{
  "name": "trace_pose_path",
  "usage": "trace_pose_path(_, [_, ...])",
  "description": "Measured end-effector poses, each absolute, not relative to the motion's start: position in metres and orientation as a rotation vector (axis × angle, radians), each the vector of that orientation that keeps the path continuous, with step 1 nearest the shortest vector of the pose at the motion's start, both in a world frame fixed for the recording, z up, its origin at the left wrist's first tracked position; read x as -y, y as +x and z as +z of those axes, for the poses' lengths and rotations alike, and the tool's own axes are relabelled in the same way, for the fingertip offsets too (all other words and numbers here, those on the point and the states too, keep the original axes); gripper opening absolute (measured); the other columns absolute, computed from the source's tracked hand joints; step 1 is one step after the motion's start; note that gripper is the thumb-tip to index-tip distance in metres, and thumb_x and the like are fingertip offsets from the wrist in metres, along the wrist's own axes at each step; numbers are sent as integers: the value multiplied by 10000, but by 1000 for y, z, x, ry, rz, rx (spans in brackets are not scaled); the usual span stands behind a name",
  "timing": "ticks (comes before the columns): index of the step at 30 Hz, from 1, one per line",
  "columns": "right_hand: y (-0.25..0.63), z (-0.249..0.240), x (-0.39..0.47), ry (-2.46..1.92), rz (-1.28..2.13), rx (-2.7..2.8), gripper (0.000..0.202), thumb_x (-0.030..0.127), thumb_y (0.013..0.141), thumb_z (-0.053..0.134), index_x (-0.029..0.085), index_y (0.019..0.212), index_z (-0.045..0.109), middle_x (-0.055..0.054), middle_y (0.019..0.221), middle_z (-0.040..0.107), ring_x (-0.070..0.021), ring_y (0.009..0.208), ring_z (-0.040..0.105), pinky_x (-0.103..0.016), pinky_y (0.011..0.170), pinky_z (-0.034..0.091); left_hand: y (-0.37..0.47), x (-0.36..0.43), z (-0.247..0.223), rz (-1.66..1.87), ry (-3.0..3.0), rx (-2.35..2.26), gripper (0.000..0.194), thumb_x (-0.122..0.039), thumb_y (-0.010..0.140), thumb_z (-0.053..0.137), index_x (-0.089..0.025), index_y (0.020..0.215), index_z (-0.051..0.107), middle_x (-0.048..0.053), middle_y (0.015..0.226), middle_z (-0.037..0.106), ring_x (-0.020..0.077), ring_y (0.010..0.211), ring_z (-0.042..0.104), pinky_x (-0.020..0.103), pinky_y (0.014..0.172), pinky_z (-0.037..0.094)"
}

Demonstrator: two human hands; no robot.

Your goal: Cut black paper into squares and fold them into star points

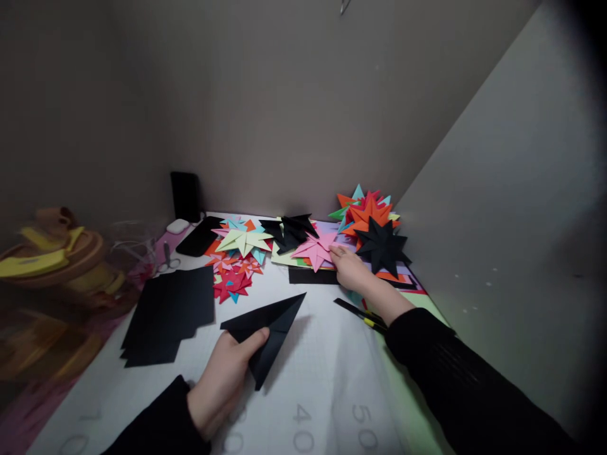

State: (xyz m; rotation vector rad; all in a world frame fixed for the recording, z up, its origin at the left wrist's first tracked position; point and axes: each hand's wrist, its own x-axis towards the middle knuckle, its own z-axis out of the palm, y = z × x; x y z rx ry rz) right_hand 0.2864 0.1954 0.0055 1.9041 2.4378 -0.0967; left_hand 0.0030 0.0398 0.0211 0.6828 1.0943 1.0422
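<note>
My left hand (pixel 232 366) grips a folded black paper (pixel 270 325), thumb on top, its long point aimed to the upper right over the white mat. Reaching to the back, my right hand (pixel 349 270) has its fingers closed at the right edge of a pink paper star (pixel 317 248). Right of that hand lies a black paper star (pixel 383 246), leaning on an orange star (pixel 370 213) in a colourful pile. Folded black papers (pixel 289 232) are just left of the pink star. The undersides of the right fingertips are hard to make out.
A stack of black sheets (pixel 175 309) lies at the left, with scissors (pixel 168 258) and a black phone (pixel 200 236) behind it. More paper stars (pixel 244 241) sit at the back. A cutter with yellow parts (pixel 368 321) lies under my right forearm. Walls (pixel 512 208) bound the table.
</note>
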Motion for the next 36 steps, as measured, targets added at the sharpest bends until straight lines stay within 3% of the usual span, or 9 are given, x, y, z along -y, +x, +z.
trace_pose_path(3, [285,7,-202,1891,-142,-2457,576,15,703,458,106,1268,524,-120,1414,433,-235,1275,394,-296,1034,302,2,-40,20,1038,691,-1110,425,-314,715,723,-75,1064,677,162,1011,709,311,944,656,416,884,479])
trace_pose_path(7, [289,11,-204,1964,-164,-2411,525,30,755,437,138,1265,499,-137,1200,601,-228,1052,571,-288,868,414,2,-41,19,1028,679,-1128,395,-314,691,741,-75,1003,700,161,984,716,313,928,659,409,865,488])
trace_pose_path(10, [284,14,-207,1990,-134,-2402,516,93,816,441,159,1328,433,-153,1223,566,-245,1067,550,-295,854,403,3,-41,19,1050,681,-1090,354,-300,697,734,-88,979,706,156,1031,704,308,994,638,397,893,477])
trace_pose_path(13, [273,15,-214,2018,-90,-2371,501,279,904,412,165,1390,366,-194,1260,516,-292,1121,503,-343,883,380,3,-41,19,1026,707,-1117,328,-313,701,730,-81,933,714,160,1003,710,314,984,639,403,879,481])
trace_pose_path(17, [262,16,-228,2019,-86,-2309,572,455,875,473,177,1373,416,-188,1189,556,-307,1086,518,-349,874,378,3,-41,21,1010,699,-1126,339,-324,701,727,-82,938,713,160,985,715,321,978,641,408,874,481])
trace_pose_path(21, [261,20,-238,1939,-98,-2312,490,459,849,522,202,1265,556,-155,1131,583,-278,1029,553,-315,853,388,4,-41,23,1021,698,-1111,342,-307,692,734,-93,958,713,154,1021,708,314,1000,633,403,901,466])
trace_pose_path(25, [263,20,-242,1832,-84,-2376,452,436,848,528,167,1203,605,-172,1216,542,-301,1135,490,-323,916,364,4,-41,23,1008,689,-1116,309,-302,690,731,-97,922,724,150,993,716,317,1034,616,399,888,472])
trace_pose_path(31, [265,10,-237,1735,-108,-2469,448,329,926,401,111,1311,475,-185,1372,435,-276,1219,441,-342,996,319,4,-42,20,1012,676,-1163,247,-297,644,763,-104,796,740,124,822,739,297,843,669,378,797,499])
trace_pose_path(36, [268,11,-232,1850,-172,-2471,422,371,927,427,169,1293,486,-180,1365,438,-308,1225,437,-433,991,342,5,-41,17,1007,767,-1194,262,-320,648,767,-97,782,732,111,824,736,264,728,664,345,691,504])
